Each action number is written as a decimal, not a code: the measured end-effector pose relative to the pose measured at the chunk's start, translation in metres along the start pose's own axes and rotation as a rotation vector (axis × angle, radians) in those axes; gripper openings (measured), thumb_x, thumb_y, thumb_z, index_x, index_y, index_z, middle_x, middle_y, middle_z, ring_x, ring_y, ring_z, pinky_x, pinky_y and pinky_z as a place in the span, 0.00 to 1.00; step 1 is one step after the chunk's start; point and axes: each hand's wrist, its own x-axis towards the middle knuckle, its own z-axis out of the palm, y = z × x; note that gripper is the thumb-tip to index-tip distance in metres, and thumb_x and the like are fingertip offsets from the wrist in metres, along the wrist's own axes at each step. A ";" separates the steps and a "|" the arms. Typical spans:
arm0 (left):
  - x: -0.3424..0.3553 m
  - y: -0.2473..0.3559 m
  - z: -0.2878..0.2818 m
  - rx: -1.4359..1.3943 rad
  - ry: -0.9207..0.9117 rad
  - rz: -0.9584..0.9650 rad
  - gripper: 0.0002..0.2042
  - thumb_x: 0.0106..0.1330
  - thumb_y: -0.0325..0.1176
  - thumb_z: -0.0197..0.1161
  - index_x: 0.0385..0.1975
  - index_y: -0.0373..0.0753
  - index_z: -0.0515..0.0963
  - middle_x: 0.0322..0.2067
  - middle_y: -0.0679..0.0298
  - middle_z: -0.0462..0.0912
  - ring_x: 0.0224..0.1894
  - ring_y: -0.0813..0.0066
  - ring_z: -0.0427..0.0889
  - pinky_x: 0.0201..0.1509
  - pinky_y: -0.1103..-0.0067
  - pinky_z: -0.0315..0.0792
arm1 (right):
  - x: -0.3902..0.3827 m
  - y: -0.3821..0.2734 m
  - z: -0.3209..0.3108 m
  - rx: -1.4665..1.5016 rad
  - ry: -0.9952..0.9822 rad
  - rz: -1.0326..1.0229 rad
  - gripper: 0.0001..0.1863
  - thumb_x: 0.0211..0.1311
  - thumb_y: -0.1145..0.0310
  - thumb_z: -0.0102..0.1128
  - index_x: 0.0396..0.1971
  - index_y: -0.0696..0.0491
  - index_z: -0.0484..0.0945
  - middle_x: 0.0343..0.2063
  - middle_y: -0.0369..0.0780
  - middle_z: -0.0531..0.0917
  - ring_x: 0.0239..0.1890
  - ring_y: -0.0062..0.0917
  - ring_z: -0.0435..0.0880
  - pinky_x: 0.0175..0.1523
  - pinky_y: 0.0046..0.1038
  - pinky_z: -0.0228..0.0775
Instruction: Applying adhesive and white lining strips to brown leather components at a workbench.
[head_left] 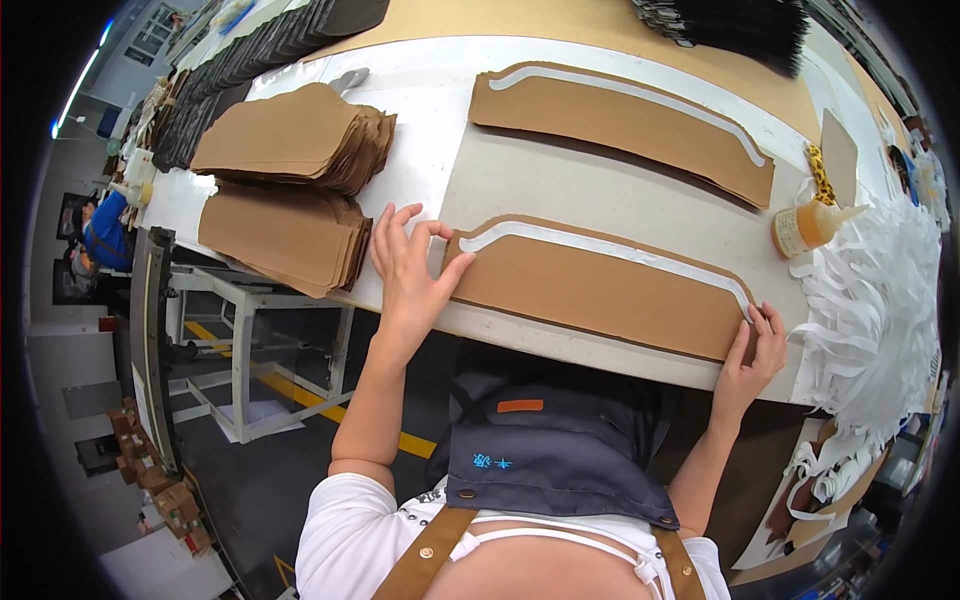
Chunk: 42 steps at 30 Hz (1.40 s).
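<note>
My left hand (418, 262) pinches the left end of a long brown piece (590, 298) lying near the table's front edge, thumb and index finger at the corner. My right hand (755, 338) grips its right end. A white strip (610, 244) follows the piece's curved back edge, stepping down at both ends. Farther back lies a similar brown piece or stack (610, 115), also with a white strip. Left of my left hand are two stacks of brown cut pieces (270, 140) (275, 238).
An orange glue bottle (800, 228) and a heap of white strips (860, 310) are at the right. Black stacked pieces (250, 50) and a black bundle (715, 30) lie at the back of the table (500, 20). A metal frame (240, 330) stands lower left; a person in blue (108, 235) is at far left.
</note>
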 end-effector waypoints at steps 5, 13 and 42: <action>0.005 -0.001 0.003 -0.006 -0.008 0.018 0.16 0.65 0.41 0.76 0.43 0.39 0.81 0.68 0.51 0.67 0.79 0.44 0.49 0.80 0.49 0.42 | 0.000 -0.003 -0.004 -0.003 0.008 0.007 0.13 0.75 0.73 0.59 0.55 0.53 0.85 0.62 0.42 0.82 0.65 0.36 0.76 0.73 0.38 0.58; 0.045 0.022 -0.008 0.064 -0.121 0.226 0.12 0.63 0.40 0.77 0.37 0.40 0.86 0.57 0.57 0.77 0.74 0.47 0.61 0.79 0.44 0.41 | 0.024 0.006 -0.017 0.035 0.008 -0.038 0.14 0.72 0.74 0.62 0.54 0.50 0.85 0.60 0.39 0.82 0.65 0.36 0.75 0.73 0.40 0.55; 0.243 -0.008 0.047 -0.527 0.071 0.009 0.15 0.71 0.40 0.71 0.43 0.31 0.87 0.35 0.60 0.91 0.38 0.77 0.87 0.47 0.79 0.78 | 0.234 0.001 0.085 0.327 -0.150 -0.009 0.09 0.70 0.68 0.65 0.40 0.59 0.84 0.32 0.48 0.88 0.36 0.41 0.88 0.45 0.36 0.77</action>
